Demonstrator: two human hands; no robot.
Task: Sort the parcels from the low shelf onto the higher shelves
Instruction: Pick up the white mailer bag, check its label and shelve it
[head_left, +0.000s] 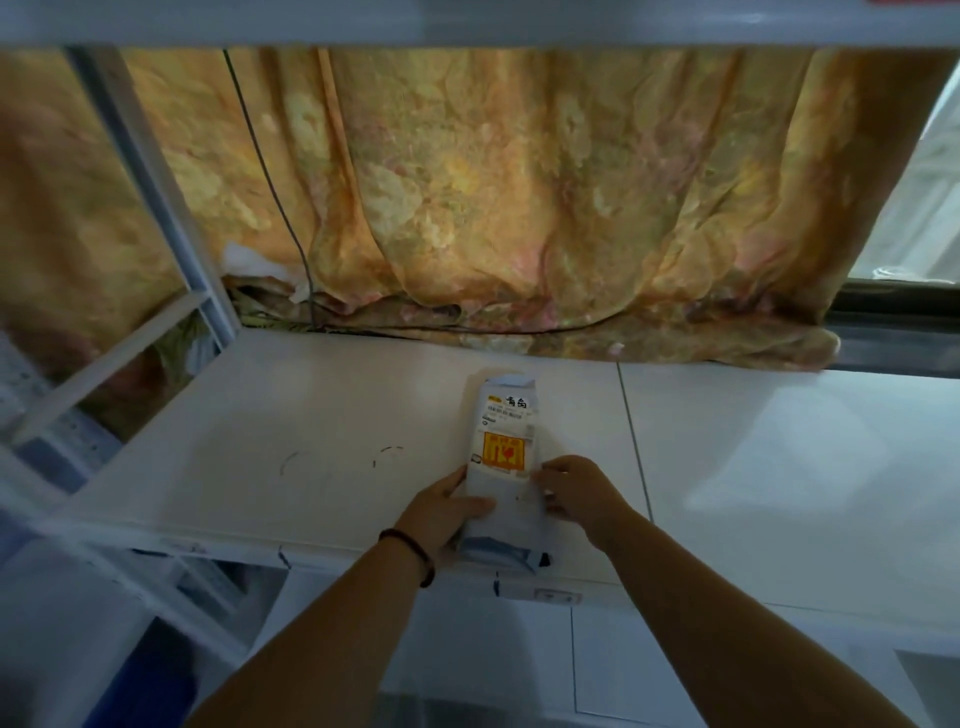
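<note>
A long white parcel (503, 431) with a printed label and an orange fragile sticker lies flat on the white shelf board (311, 415), its near end at the front edge. My left hand (447, 506) grips its near left side, thumb across the top. My right hand (576, 491) holds its near right edge with the fingertips. A dark bead bracelet sits on my left wrist.
An orange flowered curtain (519, 197) hangs behind the shelf, with a black cable (270, 176) running down it. A white upright post (150, 176) stands at the left. Another shelf board (467, 21) runs overhead. Lower shelves show below the front edge.
</note>
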